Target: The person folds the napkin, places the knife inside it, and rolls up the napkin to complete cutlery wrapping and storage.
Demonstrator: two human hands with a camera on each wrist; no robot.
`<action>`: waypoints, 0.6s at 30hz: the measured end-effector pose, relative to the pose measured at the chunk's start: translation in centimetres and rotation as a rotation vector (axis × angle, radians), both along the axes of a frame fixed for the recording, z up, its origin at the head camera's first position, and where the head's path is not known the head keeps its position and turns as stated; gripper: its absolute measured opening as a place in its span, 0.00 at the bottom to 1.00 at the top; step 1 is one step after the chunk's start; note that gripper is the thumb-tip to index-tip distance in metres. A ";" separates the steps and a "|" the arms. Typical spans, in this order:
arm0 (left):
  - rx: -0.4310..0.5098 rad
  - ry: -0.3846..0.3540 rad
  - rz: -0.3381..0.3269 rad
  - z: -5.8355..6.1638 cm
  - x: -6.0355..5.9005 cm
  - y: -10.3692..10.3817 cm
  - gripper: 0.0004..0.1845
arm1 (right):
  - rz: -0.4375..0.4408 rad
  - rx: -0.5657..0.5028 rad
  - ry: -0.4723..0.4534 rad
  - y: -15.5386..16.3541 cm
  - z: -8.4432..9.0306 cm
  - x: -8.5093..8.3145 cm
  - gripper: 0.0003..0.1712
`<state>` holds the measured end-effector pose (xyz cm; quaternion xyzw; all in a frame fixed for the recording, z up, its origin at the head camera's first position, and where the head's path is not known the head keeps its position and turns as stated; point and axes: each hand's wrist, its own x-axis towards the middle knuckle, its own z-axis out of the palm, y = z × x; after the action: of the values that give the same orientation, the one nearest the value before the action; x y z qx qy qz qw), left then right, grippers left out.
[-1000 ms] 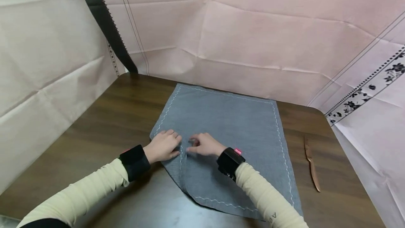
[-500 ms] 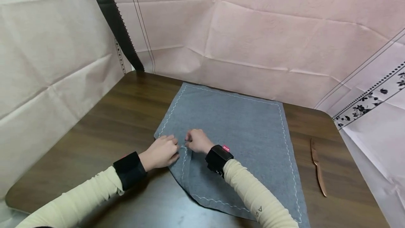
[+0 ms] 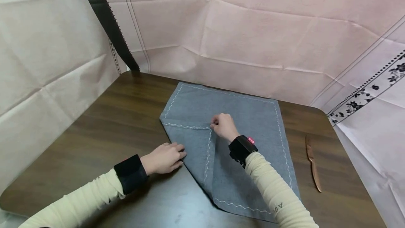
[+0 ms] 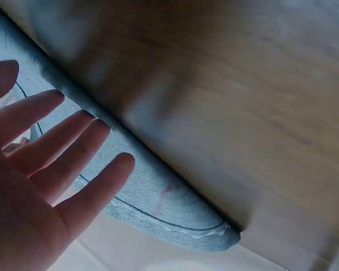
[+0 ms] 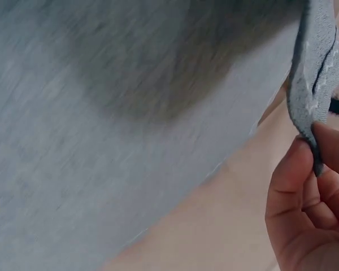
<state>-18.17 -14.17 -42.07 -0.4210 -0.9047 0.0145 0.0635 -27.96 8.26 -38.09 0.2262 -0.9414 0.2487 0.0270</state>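
Since a second ago the right hand (image 3: 223,126) has dragged the corner of the grey cloth (image 3: 246,122) inward toward its middle, pinching it between thumb and finger. Left hand (image 3: 164,157) lies flat, fingers relaxed, pressing the fold edge on the counter (image 3: 110,122).

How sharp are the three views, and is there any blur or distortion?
Head view: sharp and evenly lit, wide-angle bending at the edges. Left wrist view: table smeared, left hand fairly clear. Right wrist view: cloth blurred, right hand pinching its corner sharper.

Right hand (image 3: 223,126) pinches grey cloth (image 3: 250,129) corner; left hand (image 3: 164,157) presses fold.
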 end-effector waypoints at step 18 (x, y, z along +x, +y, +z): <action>-0.098 -0.165 0.067 0.7 -1.1 2.8 0.24 | -0.179 0.021 0.136 4.6 -0.3 -1.6 0.03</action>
<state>-19.24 -11.39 -41.38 -0.3928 -0.9187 0.0263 -0.0324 -29.59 12.91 -38.38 0.1578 -0.9564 0.2195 0.1105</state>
